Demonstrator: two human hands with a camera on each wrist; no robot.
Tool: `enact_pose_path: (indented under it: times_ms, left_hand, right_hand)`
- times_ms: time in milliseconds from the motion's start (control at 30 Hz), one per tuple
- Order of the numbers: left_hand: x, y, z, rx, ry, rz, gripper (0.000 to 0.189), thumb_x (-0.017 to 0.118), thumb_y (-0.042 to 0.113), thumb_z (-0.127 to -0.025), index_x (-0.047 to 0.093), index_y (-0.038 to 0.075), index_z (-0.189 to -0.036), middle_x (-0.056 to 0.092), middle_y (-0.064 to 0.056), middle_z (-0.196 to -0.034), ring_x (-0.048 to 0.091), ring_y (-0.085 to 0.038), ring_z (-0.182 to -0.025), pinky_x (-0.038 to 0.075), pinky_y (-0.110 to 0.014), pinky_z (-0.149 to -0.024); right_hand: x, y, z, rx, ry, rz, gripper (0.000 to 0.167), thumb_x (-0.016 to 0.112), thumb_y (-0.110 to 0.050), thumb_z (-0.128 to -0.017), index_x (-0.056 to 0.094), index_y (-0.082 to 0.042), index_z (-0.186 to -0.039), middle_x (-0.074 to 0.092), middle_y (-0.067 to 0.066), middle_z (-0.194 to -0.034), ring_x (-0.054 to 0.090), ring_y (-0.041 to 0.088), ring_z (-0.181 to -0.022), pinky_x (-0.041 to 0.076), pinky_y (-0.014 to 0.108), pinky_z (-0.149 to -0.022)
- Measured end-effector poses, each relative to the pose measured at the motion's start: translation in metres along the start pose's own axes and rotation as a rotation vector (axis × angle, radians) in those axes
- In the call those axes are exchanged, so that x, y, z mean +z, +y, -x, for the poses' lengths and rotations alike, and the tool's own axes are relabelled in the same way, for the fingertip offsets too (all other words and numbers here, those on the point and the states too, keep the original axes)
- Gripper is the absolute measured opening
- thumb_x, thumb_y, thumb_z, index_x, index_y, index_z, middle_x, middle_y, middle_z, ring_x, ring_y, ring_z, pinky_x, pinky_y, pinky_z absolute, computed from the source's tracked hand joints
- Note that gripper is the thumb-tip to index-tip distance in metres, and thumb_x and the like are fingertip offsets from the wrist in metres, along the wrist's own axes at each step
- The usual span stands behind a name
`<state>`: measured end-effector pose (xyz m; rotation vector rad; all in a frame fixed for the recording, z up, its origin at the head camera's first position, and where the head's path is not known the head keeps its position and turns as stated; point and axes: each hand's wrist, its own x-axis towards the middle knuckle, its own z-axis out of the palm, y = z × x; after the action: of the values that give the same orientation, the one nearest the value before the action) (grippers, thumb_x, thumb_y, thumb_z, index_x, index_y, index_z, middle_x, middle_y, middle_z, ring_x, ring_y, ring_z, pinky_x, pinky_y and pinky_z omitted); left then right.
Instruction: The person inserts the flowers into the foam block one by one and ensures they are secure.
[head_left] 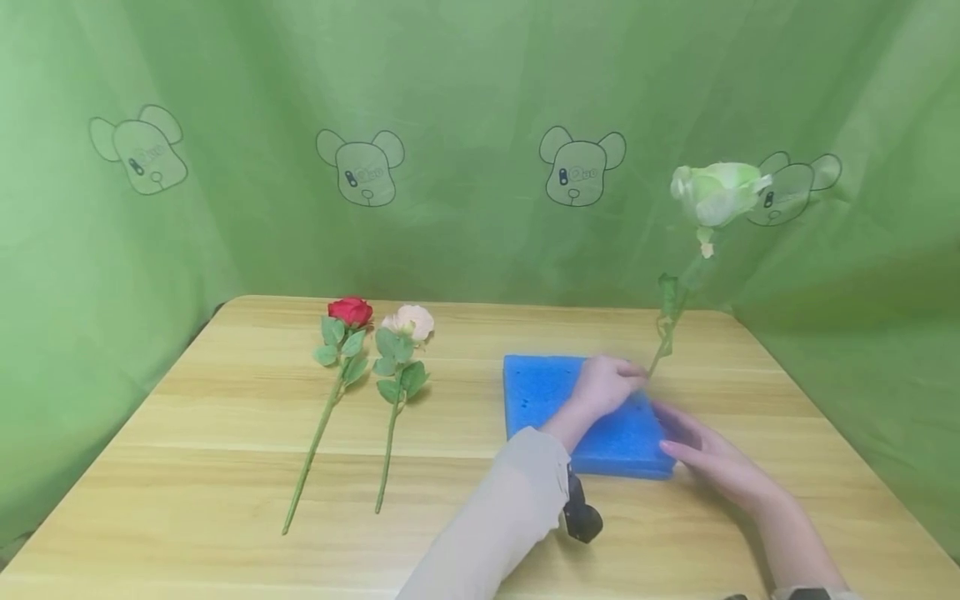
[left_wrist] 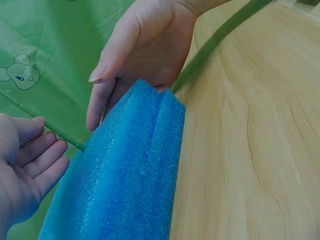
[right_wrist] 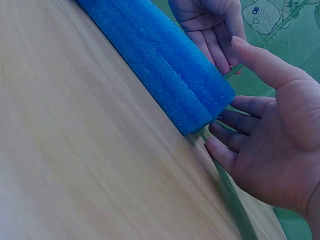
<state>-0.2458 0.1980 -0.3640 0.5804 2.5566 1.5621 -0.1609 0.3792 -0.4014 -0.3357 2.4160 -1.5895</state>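
A white-green artificial rose (head_left: 716, 193) leans to the right above the right end of a blue foam block (head_left: 543, 387). My left hand (head_left: 606, 385) pinches its green stem (left_wrist: 65, 136) low down, between thumb and forefinger. The stem's lower end meets the block's upper face; how deep it sits cannot be seen. At the block's right end is my right hand (head_left: 716, 462), its fingers extended against or very close to the end face. In the right wrist view, the right thumb (right_wrist: 265, 62) stands raised, apart from the foam (right_wrist: 160, 65).
On the left of the wooden table (head_left: 225, 467) lie a red rose (head_left: 350, 312) and a pale pink rose (head_left: 412, 322), with leafy green stems pointing toward the front. Behind the table hangs a green curtain (head_left: 465, 75) printed with bear heads. Small holes mark the foam's top.
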Motion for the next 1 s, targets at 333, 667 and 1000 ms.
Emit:
enact_pose_path:
  times_ms: [333, 667, 1000]
  left_hand:
    - [-0.021, 0.003, 0.012, 0.001, -0.027, 0.042, 0.031, 0.067, 0.027, -0.085, 0.067, 0.014, -0.112, 0.065, 0.005, -0.113, 0.056, -0.01, -0.109, 0.045, -0.024, -0.091]
    - [-0.052, -0.008, 0.023, 0.005, -0.023, 0.102, 0.035, 0.069, 0.032, -0.084, 0.066, 0.015, -0.114, 0.065, 0.005, -0.113, 0.059, -0.01, -0.102, 0.049, -0.024, -0.085]
    - [-0.101, -0.021, 0.053, 0.053, -0.054, 0.163, 0.036, 0.068, 0.023, -0.085, 0.063, 0.01, -0.118, 0.067, 0.0, -0.11, 0.06, -0.012, -0.102, 0.049, -0.022, -0.085]
  right_hand:
    - [-0.001, -0.002, 0.001, -0.054, -0.034, 0.006, 0.059, 0.042, -0.01, -0.098, 0.009, 0.003, -0.145, 0.003, 0.024, -0.151, 0.0, 0.042, -0.134, 0.024, 0.004, -0.092]
    - [-0.001, -0.004, 0.004, -0.094, -0.042, 0.019, 0.056, 0.037, -0.01, -0.099, 0.007, 0.004, -0.145, 0.002, 0.026, -0.15, 0.006, 0.019, -0.138, 0.022, 0.001, -0.091]
    - [-0.002, -0.006, 0.005, -0.124, -0.063, 0.027, 0.057, 0.037, -0.008, -0.099, 0.007, 0.002, -0.146, 0.001, 0.026, -0.15, 0.019, -0.011, -0.127, 0.021, 0.001, -0.091]
